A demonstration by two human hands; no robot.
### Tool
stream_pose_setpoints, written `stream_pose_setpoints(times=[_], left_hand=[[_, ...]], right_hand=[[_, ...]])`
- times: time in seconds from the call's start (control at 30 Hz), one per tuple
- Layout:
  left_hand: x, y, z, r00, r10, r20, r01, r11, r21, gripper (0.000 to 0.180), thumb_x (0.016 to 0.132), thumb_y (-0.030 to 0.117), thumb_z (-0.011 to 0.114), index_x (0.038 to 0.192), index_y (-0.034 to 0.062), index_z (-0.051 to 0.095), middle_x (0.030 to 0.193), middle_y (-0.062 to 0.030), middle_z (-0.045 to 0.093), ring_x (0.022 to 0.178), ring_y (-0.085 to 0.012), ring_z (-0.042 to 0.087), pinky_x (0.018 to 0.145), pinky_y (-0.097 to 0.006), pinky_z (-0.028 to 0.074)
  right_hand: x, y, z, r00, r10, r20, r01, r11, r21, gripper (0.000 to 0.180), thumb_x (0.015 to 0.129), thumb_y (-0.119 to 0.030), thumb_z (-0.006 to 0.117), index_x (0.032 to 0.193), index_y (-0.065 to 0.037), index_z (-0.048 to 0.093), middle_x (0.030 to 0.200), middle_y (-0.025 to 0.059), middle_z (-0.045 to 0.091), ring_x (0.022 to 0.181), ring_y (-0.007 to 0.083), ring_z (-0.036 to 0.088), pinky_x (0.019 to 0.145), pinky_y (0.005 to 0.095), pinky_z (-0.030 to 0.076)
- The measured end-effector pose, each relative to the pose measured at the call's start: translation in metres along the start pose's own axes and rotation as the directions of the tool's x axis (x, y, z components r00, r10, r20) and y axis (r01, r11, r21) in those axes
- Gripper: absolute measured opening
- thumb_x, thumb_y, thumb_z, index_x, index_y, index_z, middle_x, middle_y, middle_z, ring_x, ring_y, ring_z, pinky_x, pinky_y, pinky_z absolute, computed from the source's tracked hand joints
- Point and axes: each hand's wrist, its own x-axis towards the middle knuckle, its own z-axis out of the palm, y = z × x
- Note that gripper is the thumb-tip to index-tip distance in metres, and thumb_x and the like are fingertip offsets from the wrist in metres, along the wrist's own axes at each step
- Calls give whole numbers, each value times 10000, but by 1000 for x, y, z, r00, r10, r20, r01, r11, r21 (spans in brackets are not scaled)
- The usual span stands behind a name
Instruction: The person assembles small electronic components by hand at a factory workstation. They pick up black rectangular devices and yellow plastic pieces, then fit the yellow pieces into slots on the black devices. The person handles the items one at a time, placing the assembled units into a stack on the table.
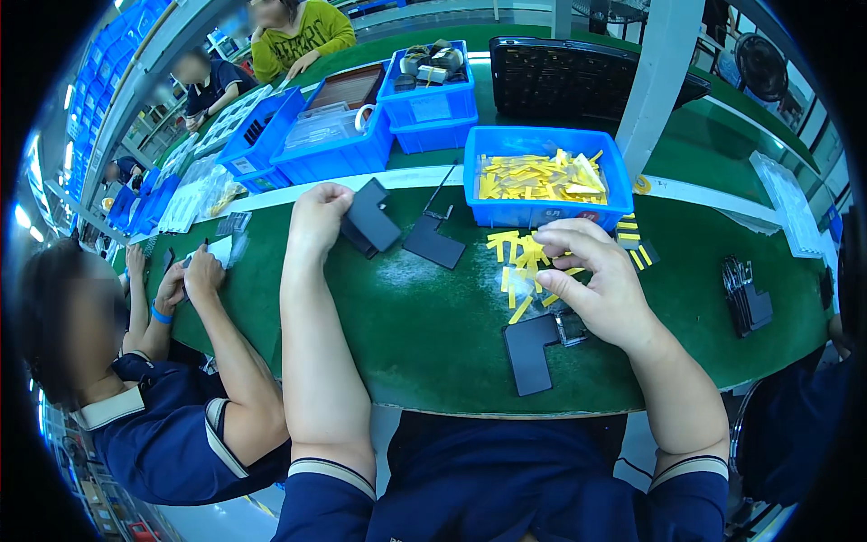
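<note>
My left hand (323,206) is closed at the edge of a black L-shaped part (374,215), held above the green table; another dark piece shows just under it. To its right lies a second black L-shaped part (435,242) with a small frame at its upper end. My right hand (591,275) hovers over loose yellow strips (524,253), thumb and fingers curved and apart. Below that hand, near the table's front edge, rests a third black L-shaped part (527,357) with a clear-looking square frame (571,329) beside it.
A blue bin (546,215) heaped with yellow strips stands behind my right hand. More blue bins (334,154) line the back left. Stacked black parts (746,298) lie at right. A grey post (664,90) rises behind. A co-worker (172,425) sits close on my left.
</note>
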Motion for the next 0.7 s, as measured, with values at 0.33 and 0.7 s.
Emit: stream_pose_setpoints(times=[0.33,0.7], left_hand=[[9,-13,8,946,190,-262,-9,825,565,244,790,237,655,917,29,673,848,-156,654,799,-318,609,757,-402,483],[-67,72,84,941,114,320,-338,399,852,733,594,554,756,996,-37,593,838,-177,658,868,-312,623,796,-379,495]], right_hand=[[-2,1,-1,999,13,36,-13,1000,-7,286,806,-144,659,1045,7,615,1083,128,572,895,223,582,767,315,492],[-4,-7,0,995,-63,79,75,984,-164,263,795,-143,641,1014,1,627,1064,155,580,995,308,572,841,366,464]])
